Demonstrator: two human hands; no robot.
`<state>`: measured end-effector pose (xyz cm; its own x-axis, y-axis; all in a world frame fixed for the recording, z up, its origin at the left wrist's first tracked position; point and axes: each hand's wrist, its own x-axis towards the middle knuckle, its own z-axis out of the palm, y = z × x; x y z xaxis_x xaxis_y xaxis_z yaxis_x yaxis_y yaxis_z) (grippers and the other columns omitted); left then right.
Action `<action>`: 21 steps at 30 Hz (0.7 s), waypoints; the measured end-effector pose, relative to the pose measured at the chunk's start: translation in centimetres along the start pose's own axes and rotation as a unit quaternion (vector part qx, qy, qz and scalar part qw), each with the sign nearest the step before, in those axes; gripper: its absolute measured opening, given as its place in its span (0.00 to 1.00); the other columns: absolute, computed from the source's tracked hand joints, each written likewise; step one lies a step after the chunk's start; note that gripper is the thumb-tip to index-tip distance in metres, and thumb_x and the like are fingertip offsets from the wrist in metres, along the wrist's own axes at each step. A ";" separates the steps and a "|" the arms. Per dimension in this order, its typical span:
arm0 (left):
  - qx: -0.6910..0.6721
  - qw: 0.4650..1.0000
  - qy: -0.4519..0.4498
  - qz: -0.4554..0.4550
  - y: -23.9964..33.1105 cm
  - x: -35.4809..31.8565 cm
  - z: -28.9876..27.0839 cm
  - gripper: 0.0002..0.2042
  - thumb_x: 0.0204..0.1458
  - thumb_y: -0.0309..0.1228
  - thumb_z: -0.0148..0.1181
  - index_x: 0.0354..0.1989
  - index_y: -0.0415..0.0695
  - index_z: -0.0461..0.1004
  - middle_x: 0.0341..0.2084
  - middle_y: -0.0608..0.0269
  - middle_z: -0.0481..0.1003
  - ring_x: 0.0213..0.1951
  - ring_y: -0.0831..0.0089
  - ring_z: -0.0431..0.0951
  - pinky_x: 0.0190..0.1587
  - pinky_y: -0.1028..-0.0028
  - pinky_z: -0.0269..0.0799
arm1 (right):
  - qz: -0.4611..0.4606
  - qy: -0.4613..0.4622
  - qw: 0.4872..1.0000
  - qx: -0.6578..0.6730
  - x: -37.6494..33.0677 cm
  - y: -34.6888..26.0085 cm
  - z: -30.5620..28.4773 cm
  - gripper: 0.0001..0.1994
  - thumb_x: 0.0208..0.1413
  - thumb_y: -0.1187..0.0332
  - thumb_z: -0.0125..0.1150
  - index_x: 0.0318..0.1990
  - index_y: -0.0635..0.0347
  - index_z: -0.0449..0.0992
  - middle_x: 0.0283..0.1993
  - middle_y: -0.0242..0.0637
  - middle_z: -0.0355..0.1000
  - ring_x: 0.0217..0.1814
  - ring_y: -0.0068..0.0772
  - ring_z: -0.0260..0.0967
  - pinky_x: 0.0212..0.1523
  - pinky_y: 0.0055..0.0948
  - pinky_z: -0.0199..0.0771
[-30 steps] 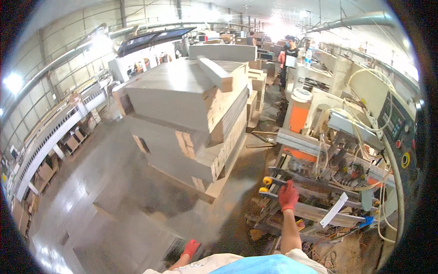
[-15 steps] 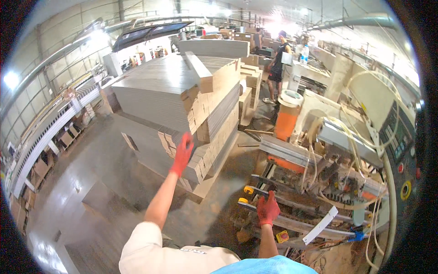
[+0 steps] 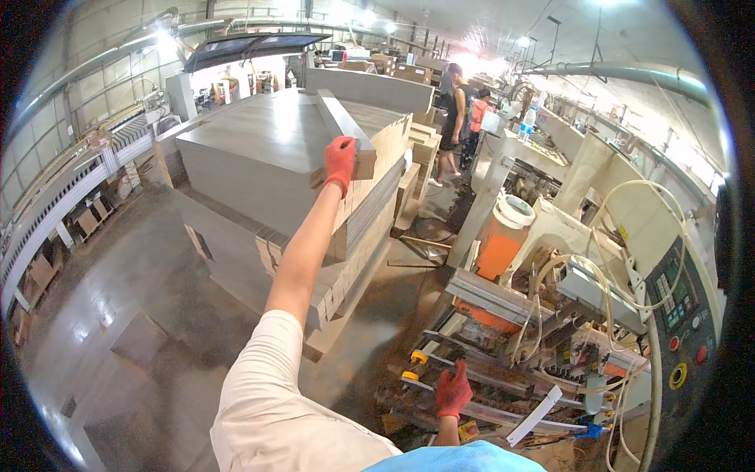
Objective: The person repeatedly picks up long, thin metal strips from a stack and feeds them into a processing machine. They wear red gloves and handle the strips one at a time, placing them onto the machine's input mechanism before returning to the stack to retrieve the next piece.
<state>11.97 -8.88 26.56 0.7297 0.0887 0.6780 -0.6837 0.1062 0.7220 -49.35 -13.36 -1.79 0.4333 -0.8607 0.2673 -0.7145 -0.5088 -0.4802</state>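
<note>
My left arm reaches far forward over a tall stack of flat grey panels [image 3: 236, 169] with raw tan edges. Its red-gloved left hand [image 3: 340, 161] is closed on the near end of a narrow grey board [image 3: 336, 116] lying loose on top of the stack. The glove hides part of that end. Low on the right, my right hand [image 3: 454, 391], also red-gloved, hovers by the metal rails [image 3: 487, 413] of a machine. Its fingers are loosely bent and apart, with nothing visible held in them.
An orange cylinder [image 3: 494, 248] and pale hoses top the machine at right, beside a control panel [image 3: 678, 303] with buttons. A white strip [image 3: 535, 417] slants across the rails. People [image 3: 456, 118] stand in the far aisle. A roller conveyor [image 3: 71, 193] runs along the left.
My left hand has moved forward and up from beside the stack and taken hold of the loose board's end. My right hand has shifted slightly lower in view. The view has turned somewhat.
</note>
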 end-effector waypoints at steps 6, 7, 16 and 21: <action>-0.359 0.883 -0.053 -0.299 -1.5 2.9 -0.1 0.15 0.51 0.24 0.68 0.49 0.40 0.80 0.41 0.64 0.82 0.37 0.71 0.81 0.42 0.72 0.77 | 0.013 -0.005 1.000 0.010 -0.3 -0.5 -1.3 0.23 0.60 0.57 0.61 0.62 0.49 0.70 0.54 0.44 0.79 0.51 0.55 0.78 0.48 0.51 0.77; -0.220 0.951 -0.129 -0.177 -1.9 3.5 -2.2 0.16 0.51 0.22 0.66 0.50 0.40 0.80 0.41 0.64 0.82 0.38 0.70 0.81 0.43 0.72 0.77 | -0.010 0.016 1.000 0.010 -0.3 -0.5 -0.9 0.23 0.60 0.56 0.61 0.62 0.50 0.71 0.52 0.44 0.80 0.49 0.54 0.78 0.47 0.50 0.77; -0.152 0.920 -0.355 -0.063 13.8 -13.3 -8.6 0.13 0.57 0.27 0.63 0.50 0.41 0.75 0.38 0.61 0.78 0.43 0.70 0.79 0.44 0.69 0.79 | 0.031 -0.003 0.999 0.018 -0.4 2.1 -0.1 0.23 0.62 0.56 0.59 0.62 0.52 0.71 0.51 0.46 0.79 0.50 0.56 0.77 0.48 0.51 0.76; -0.537 0.708 -0.244 -0.389 19.2 -15.7 -7.4 0.12 0.56 0.31 0.62 0.47 0.41 0.76 0.39 0.61 0.78 0.42 0.66 0.80 0.48 0.66 0.78 | -0.034 0.038 0.999 0.019 -1.0 1.3 -0.7 0.24 0.62 0.54 0.58 0.63 0.50 0.70 0.51 0.49 0.79 0.47 0.58 0.78 0.45 0.53 0.77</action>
<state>-12.60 -0.95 28.77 0.6143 -0.7342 0.2892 0.5139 0.6504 0.5594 -51.07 -13.15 -2.08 0.4361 -0.8239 0.3620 -0.6634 -0.5662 -0.4892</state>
